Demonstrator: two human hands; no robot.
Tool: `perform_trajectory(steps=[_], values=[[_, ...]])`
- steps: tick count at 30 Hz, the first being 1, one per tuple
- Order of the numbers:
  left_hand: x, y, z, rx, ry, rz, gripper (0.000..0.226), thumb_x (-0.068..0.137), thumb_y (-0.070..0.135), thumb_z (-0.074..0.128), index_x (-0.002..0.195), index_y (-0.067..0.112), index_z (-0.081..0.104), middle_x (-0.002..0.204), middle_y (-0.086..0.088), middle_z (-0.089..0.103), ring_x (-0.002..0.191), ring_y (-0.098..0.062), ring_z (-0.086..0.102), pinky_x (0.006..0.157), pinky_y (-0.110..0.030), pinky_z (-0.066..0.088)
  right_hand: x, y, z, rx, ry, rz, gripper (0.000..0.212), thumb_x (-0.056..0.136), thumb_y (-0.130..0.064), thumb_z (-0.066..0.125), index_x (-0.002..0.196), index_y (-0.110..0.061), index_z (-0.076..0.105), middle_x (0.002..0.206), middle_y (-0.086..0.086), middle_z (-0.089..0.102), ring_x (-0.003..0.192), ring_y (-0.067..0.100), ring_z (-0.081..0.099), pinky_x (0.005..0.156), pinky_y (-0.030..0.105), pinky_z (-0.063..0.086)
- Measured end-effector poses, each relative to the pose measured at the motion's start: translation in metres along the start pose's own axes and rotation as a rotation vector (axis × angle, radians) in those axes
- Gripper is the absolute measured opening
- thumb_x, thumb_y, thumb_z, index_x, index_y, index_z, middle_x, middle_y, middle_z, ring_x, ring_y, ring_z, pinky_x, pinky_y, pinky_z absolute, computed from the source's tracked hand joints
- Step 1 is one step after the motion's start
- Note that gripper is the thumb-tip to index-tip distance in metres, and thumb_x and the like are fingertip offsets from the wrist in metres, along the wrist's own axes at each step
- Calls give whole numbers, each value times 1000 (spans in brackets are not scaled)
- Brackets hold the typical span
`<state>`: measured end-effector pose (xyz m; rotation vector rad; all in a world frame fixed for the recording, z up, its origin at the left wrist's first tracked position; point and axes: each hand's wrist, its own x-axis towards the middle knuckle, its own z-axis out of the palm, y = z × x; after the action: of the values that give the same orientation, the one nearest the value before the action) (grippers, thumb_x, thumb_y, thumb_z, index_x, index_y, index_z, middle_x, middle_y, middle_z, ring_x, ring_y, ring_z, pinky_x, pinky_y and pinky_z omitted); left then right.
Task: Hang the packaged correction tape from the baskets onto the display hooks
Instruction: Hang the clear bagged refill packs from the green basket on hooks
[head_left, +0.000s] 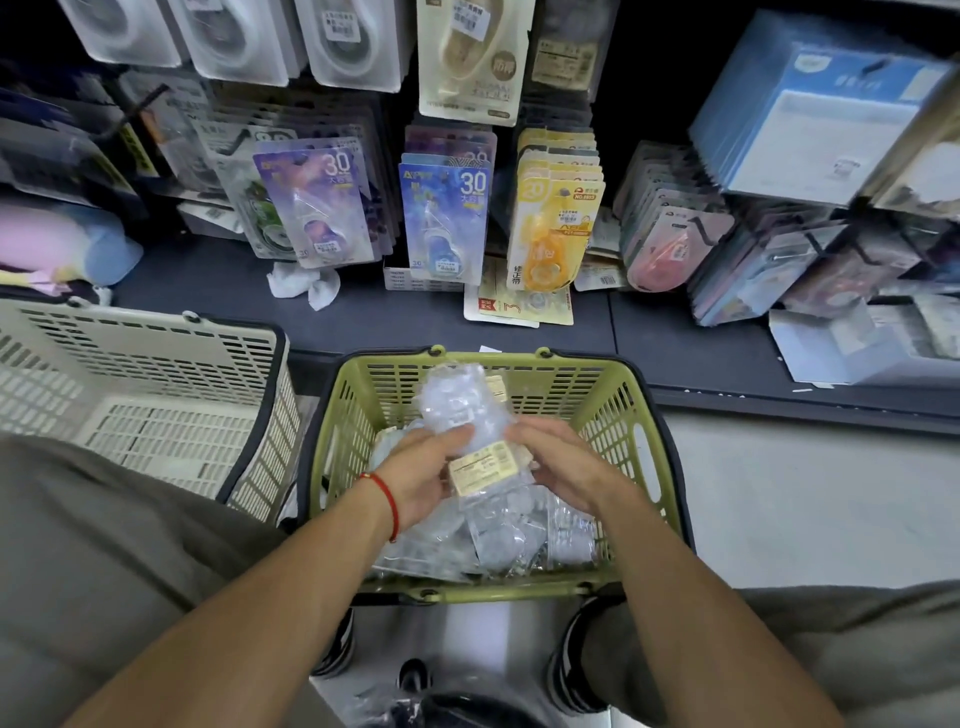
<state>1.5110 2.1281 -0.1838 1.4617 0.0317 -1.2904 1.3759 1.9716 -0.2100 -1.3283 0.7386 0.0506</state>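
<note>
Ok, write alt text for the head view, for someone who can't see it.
Both hands, left hand and right hand, hold a bundle of clear packaged correction tape over a green basket of more packs. A beige basket sits left; carded correction tapes hang on display hooks behind.

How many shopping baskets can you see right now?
2. A green basket sits in the middle under both hands and holds clear packets. A beige basket stands to its left. Others may be out of frame.
</note>
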Motion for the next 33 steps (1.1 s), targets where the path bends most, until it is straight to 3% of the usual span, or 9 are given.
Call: perform_trajectory(steps=[3, 7, 12, 16, 18, 22, 24, 29, 33], values=[[0, 4, -21, -144, 56, 14, 40, 103, 10, 63, 140, -3, 58, 129, -24, 70, 105, -35, 69, 81, -42, 58, 11, 5, 16, -317, 240, 2, 36, 102, -54, 60, 120, -27, 76, 114, -1, 77, 102, 19, 72, 94, 42, 60], [-4, 5, -45, -244, -13, 35, 38, 103, 7, 58, 141, 3, 56, 120, -17, 75, 107, -34, 71, 99, -54, 56, 15, 34, 32, -533, 251, 95, 33, 109, -31, 56, 133, -11, 67, 123, 9, 71, 106, 24, 69, 89, 34, 55], [-7, 0, -54, -208, -159, -6, 56, 92, 12, 66, 146, 13, 53, 114, -13, 75, 96, -33, 74, 73, -47, 65, 22, -11, 55, 98, 310, -20, 35, 109, -47, 50, 130, -26, 68, 112, -11, 73, 89, 13, 73, 72, 25, 60], [-10, 1, -47, -208, -210, -7, 49, 87, 9, 67, 134, 20, 58, 107, -8, 77, 84, -30, 77, 64, -43, 63, 23, -43, 37, -184, 286, -126, 34, 104, -22, 65, 138, -22, 67, 117, -18, 63, 113, 5, 60, 110, 37, 51], [-8, 6, -47, -239, -96, 57, 45, 94, 5, 64, 135, 22, 57, 104, -5, 77, 85, -28, 78, 65, -45, 63, 21, -47, 18, -171, 378, -119, 32, 103, -9, 63, 134, -15, 70, 116, -11, 69, 109, 7, 64, 110, 37, 52], [-10, 19, -52, -341, -17, 132, 40, 106, 10, 55, 147, 11, 54, 129, -18, 72, 113, -38, 70, 71, -51, 65, 7, -54, -16, 43, 485, -134, 31, 102, 0, 56, 129, -7, 69, 108, 14, 75, 83, 19, 72, 72, 35, 61], [-15, 25, -50, -393, 4, 145, 37, 108, 14, 51, 145, 13, 55, 136, -20, 68, 126, -42, 64, 80, -54, 62, 3, -57, -25, 132, 532, -121, 28, 101, -2, 59, 128, -4, 67, 114, 21, 75, 95, 30, 74, 85, 46, 61], [-18, 29, -42, -466, 54, 134, 44, 111, 24, 44, 153, 9, 50, 147, -23, 59, 125, -39, 61, 90, -49, 55, -6, -63, -6, 701, 485, -213, 20, 97, 12, 55, 112, 5, 65, 115, 21, 75, 97, 26, 78, 73, 34, 65], [-20, 30, -35, -517, 75, 101, 52, 111, 46, 35, 144, 13, 59, 134, -17, 71, 110, -36, 73, 91, -48, 55, -3, -55, 38, 455, 303, -143, 11, 98, 4, 63, 108, 4, 67, 111, 19, 78, 97, 26, 79, 80, 36, 65]])
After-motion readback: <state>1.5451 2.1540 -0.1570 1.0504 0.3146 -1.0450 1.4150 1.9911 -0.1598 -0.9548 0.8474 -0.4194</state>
